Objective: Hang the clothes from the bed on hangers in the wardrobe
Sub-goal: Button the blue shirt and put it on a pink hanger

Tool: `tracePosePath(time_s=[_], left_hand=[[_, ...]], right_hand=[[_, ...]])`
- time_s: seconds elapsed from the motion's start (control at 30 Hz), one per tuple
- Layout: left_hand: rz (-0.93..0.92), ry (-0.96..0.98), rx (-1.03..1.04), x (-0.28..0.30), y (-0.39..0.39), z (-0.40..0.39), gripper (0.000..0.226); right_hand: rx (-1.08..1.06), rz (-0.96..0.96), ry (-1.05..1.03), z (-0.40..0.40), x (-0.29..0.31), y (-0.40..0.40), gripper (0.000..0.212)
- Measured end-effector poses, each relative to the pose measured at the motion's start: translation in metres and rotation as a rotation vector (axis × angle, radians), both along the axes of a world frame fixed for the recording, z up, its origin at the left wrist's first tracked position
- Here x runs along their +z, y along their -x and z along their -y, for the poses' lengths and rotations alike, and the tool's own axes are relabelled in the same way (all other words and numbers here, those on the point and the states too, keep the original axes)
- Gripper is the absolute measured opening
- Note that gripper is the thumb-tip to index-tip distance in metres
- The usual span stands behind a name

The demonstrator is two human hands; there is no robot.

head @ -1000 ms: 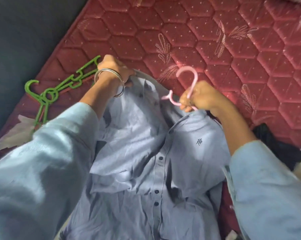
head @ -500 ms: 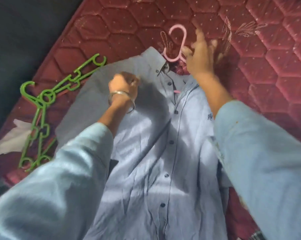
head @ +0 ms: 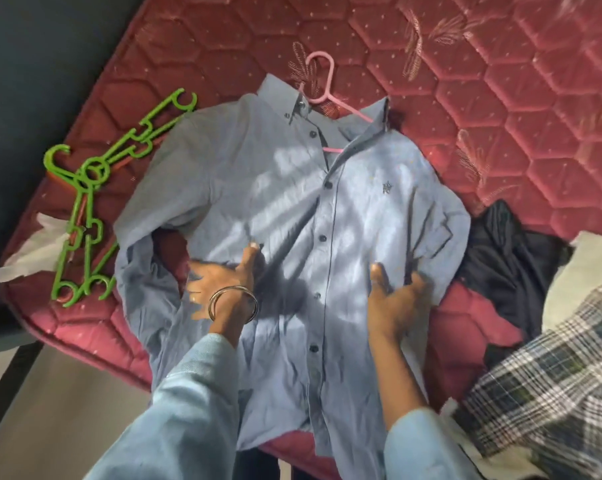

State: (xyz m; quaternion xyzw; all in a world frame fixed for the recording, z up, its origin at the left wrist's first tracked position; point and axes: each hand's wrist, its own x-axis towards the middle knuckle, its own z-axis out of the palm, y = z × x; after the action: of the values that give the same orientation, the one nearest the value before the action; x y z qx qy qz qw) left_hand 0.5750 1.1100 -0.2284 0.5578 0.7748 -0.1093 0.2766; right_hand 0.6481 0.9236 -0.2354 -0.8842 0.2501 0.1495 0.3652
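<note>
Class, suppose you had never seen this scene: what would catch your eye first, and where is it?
First the blue shirt, spread flat across the red mattress, with a pink hanger poking out of its collar. Both hands press on its lower front. Bright green hangers lie at the mattress's left edge, and a dark garment sits to the right.

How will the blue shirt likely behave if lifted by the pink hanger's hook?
The blue shirt looks thin and creased, so it will probably drape limply. The pink hanger sits inside an unbuttoned collar, so a shoulder may slip off. Its folded sleeves would likely drop and swing.
</note>
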Motion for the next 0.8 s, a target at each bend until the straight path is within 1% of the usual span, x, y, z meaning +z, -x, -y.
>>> tracePosePath(time_s=[0.03, 0.07, 0.1, 0.17, 0.23, 0.27, 0.3, 0.33, 0.37, 0.43, 0.47, 0.5, 0.53, 0.57, 0.6, 0.63, 0.7, 0.73, 0.77, 0.8], left_hand=[[0.022, 0.031, -0.015, -0.002, 0.003, 0.000, 0.117], [0.063, 0.059, -0.056, -0.005, 0.007, 0.000, 0.114], [0.110, 0.086, -0.108, -0.004, 0.009, -0.001, 0.106], [0.179, 0.133, -0.182, 0.000, 0.009, -0.005, 0.077], [0.127, 0.112, -0.206, 0.001, 0.008, -0.011, 0.047], [0.092, 0.078, -0.238, 0.001, 0.008, -0.015, 0.039], [0.125, 0.031, -0.275, 0.000, 0.008, -0.021, 0.036], [0.250, -0.031, -0.296, 0.000, 0.010, -0.026, 0.039], [0.441, -0.088, -0.257, 0.004, 0.011, -0.030, 0.038], [0.752, -0.134, -0.072, 0.013, 0.021, -0.038, 0.019], [0.827, -0.129, 0.034, 0.015, 0.028, -0.040, 0.020], [0.885, -0.125, 0.102, 0.013, 0.037, -0.041, 0.021], [0.872, -0.101, 0.097, 0.015, 0.045, -0.038, 0.013], [0.777, -0.058, 0.030, 0.014, 0.055, -0.034, 0.021], [0.629, 0.022, -0.055, 0.009, 0.069, -0.029, 0.043], [0.458, 0.084, -0.121, 0.005, 0.083, -0.025, 0.056], [0.128, 0.190, -0.229, -0.001, 0.111, -0.017, 0.070], [-0.008, 0.199, -0.310, -0.001, 0.122, -0.010, 0.078], [-0.119, 0.171, -0.387, -0.001, 0.130, 0.001, 0.088], [-0.197, 0.059, -0.458, -0.006, 0.134, 0.013, 0.092]], right_hand=[[0.015, -0.053, -0.035, 0.000, 0.002, 0.003, 0.089], [0.037, -0.079, -0.067, 0.001, 0.003, 0.003, 0.087], [0.050, -0.082, -0.099, -0.002, 0.011, 0.001, 0.081], [0.059, -0.107, -0.198, -0.003, 0.018, -0.005, 0.067], [0.013, -0.157, -0.388, -0.001, 0.029, -0.010, 0.053], [-0.040, -0.197, -0.517, 0.000, 0.035, -0.010, 0.051], [-0.094, -0.243, -0.622, 0.003, 0.040, -0.011, 0.051], [-0.151, -0.273, -0.706, 0.006, 0.043, -0.010, 0.052], [-0.197, -0.282, -0.766, 0.010, 0.046, -0.010, 0.047], [-0.293, -0.322, -0.827, 0.020, 0.046, -0.006, 0.028], [-0.325, -0.364, -0.829, 0.025, 0.042, -0.003, 0.025], [-0.326, -0.407, -0.801, 0.032, 0.037, 0.003, 0.030], [-0.299, -0.459, -0.730, 0.038, 0.029, 0.009, 0.040], [-0.237, -0.516, -0.603, 0.045, 0.022, 0.017, 0.050], [-0.148, -0.573, -0.457, 0.049, 0.016, 0.024, 0.055], [-0.048, -0.599, -0.291, 0.054, 0.009, 0.034, 0.053], [0.153, -0.585, -0.013, 0.058, 0.007, 0.053, 0.040], [0.239, -0.551, 0.117, 0.058, 0.009, 0.062, 0.039], [0.316, -0.501, 0.270, 0.054, 0.015, 0.071, 0.047], [0.368, -0.423, 0.427, 0.051, 0.019, 0.079, 0.058]])
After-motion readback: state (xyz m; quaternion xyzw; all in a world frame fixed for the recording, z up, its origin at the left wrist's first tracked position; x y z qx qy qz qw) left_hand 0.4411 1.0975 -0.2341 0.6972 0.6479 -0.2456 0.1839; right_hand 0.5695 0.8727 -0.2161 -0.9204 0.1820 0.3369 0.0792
